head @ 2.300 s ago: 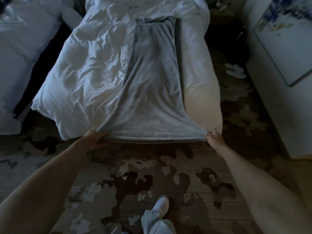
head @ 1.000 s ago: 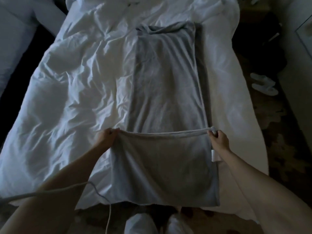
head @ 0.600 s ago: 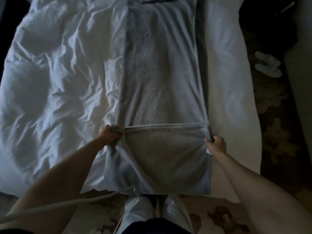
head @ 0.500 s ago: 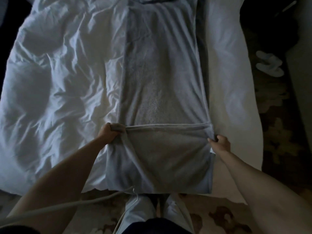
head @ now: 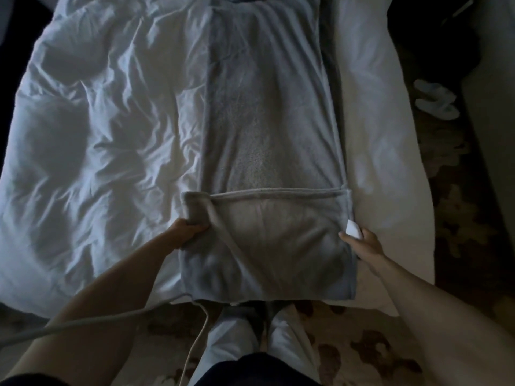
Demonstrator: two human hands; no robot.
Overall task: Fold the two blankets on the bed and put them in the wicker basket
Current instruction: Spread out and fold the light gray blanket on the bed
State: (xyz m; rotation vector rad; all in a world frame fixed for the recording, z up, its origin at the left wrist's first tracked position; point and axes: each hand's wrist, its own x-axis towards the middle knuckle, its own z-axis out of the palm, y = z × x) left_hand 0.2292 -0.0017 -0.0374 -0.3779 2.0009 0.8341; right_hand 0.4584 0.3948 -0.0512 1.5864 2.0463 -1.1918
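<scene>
Fleecy grey blanket, a long strip on a rumpled white duvet: left hand grips its bunched corner; right hand, fingers loose, touches its edge.

Right hand lets go of the blanket corner and slips toward 6 o'clock beside the tag; left hand drops back too, bunching its corner.

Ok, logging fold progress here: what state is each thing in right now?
Grey blanket: long strip on the bed, near end folded over.
Left hand: grips the fold's bunched left corner.
Right hand: at the blanket's right edge by the tag; grip unclear.
Duvet: rumpled.
Slippers: paired, beside the bed.
</scene>
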